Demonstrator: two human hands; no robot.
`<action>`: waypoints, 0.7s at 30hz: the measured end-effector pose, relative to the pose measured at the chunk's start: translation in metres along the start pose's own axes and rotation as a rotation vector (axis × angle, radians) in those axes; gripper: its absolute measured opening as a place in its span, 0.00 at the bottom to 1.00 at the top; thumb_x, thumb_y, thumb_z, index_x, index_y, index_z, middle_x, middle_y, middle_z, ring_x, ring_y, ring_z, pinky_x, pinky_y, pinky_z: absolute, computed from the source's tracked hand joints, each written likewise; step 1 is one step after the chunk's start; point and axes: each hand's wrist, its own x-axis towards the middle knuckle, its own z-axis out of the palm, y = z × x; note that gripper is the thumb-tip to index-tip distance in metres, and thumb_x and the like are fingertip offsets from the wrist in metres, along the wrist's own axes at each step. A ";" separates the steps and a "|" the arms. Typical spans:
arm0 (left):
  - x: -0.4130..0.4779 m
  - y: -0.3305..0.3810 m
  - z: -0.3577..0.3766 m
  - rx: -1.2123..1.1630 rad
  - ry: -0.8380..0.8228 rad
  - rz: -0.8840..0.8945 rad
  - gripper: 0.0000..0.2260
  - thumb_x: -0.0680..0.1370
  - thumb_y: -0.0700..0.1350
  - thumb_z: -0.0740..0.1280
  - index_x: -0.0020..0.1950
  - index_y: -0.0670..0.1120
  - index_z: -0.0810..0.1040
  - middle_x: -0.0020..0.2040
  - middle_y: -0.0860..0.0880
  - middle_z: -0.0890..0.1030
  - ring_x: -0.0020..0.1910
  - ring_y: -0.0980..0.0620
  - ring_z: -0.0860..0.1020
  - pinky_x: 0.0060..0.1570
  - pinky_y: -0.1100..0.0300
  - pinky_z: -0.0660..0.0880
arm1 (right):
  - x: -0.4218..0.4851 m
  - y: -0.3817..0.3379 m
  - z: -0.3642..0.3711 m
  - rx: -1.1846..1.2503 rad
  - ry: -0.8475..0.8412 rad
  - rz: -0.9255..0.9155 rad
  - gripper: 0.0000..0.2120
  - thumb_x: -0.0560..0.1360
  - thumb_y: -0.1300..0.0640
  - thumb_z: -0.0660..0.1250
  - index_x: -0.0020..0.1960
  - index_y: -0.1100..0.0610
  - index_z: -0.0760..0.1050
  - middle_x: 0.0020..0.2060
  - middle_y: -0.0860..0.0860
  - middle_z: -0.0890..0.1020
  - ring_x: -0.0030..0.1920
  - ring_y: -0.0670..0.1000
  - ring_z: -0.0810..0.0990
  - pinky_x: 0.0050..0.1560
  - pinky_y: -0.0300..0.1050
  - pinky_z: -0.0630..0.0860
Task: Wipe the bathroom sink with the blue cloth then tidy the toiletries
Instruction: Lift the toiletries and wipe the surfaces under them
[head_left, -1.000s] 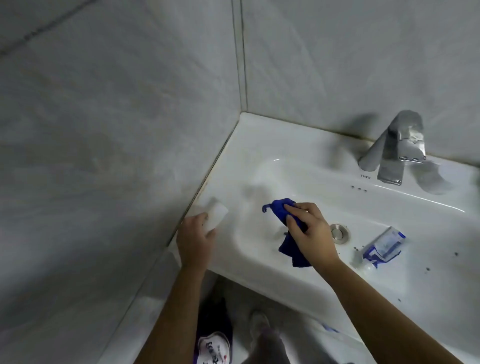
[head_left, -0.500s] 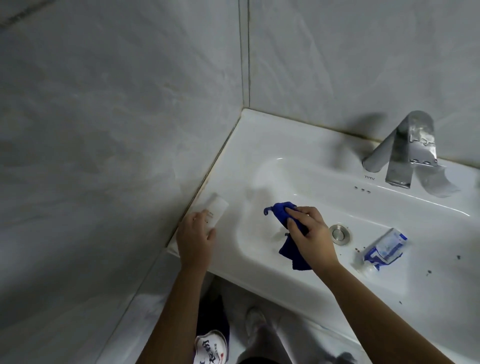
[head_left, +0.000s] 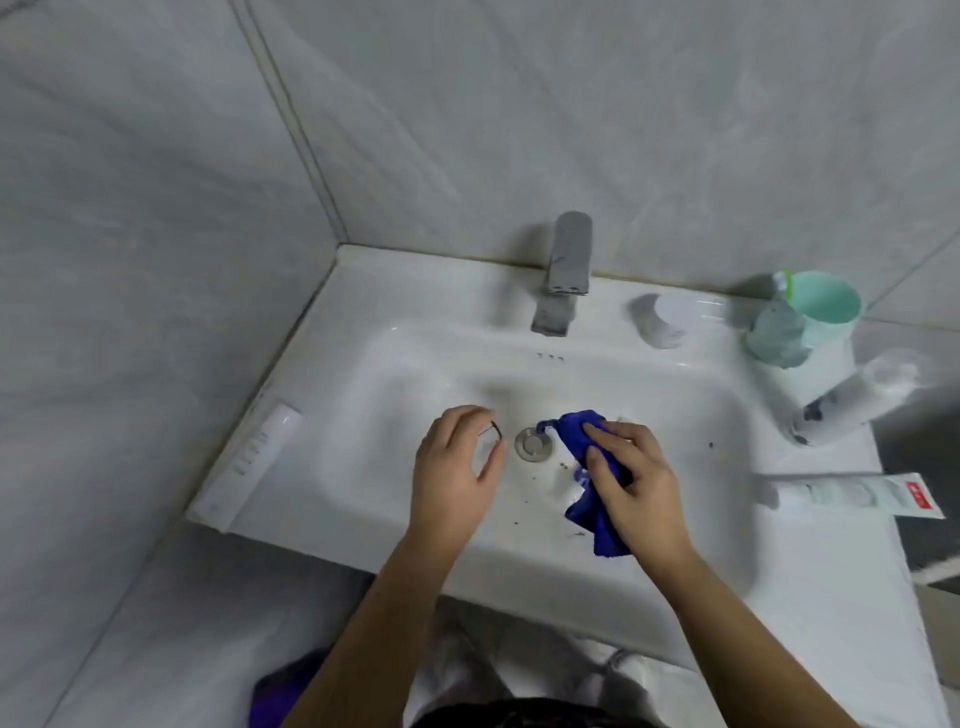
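Since a moment ago our left hand (head_left: 457, 462) has come off the flat white tube (head_left: 260, 452) on the left rim of the sink (head_left: 363, 291) and moved into the basin beside the drain (head_left: 533, 445); the tube now lies alone along that rim. Our left fingers are half curled and pinch a thin dark thing, perhaps a hair or a clip; we cannot tell which.

Our right hand (head_left: 631, 483) presses the blue cloth (head_left: 592, 499) flat against the basin floor just right of the drain, fingers spread over it, thumb tucked at its side. Under the cloth a small white and blue tube peeks out, mostly hidden.

We judge the wiping step is in hand and not finished: dark specks dot the basin floor near the drain and to the right. Next we would lift the small tube clear, then sweep the cloth over the specks. A green cup (head_left: 815, 317), a tipped white bottle (head_left: 852, 400) and a long toothpaste tube (head_left: 852, 493) on the right rim await tidying.
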 end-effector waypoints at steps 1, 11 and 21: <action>0.001 0.019 0.016 -0.012 -0.041 0.043 0.15 0.74 0.49 0.62 0.53 0.41 0.79 0.51 0.46 0.79 0.48 0.50 0.77 0.49 0.58 0.75 | -0.003 0.008 -0.020 0.004 0.030 0.011 0.12 0.75 0.64 0.65 0.57 0.57 0.78 0.53 0.46 0.74 0.54 0.36 0.72 0.54 0.24 0.64; -0.005 0.152 0.169 -0.021 -0.409 0.267 0.15 0.73 0.49 0.64 0.54 0.42 0.79 0.53 0.46 0.79 0.50 0.46 0.77 0.52 0.59 0.71 | -0.043 0.085 -0.189 -0.055 0.351 0.206 0.13 0.74 0.64 0.66 0.57 0.55 0.78 0.53 0.47 0.74 0.54 0.42 0.72 0.54 0.20 0.61; -0.013 0.182 0.261 0.110 -0.617 0.236 0.20 0.66 0.41 0.73 0.57 0.41 0.78 0.52 0.42 0.79 0.50 0.38 0.77 0.52 0.50 0.74 | -0.063 0.132 -0.254 -0.079 0.489 0.314 0.13 0.73 0.67 0.67 0.57 0.59 0.78 0.51 0.50 0.74 0.52 0.43 0.74 0.54 0.21 0.63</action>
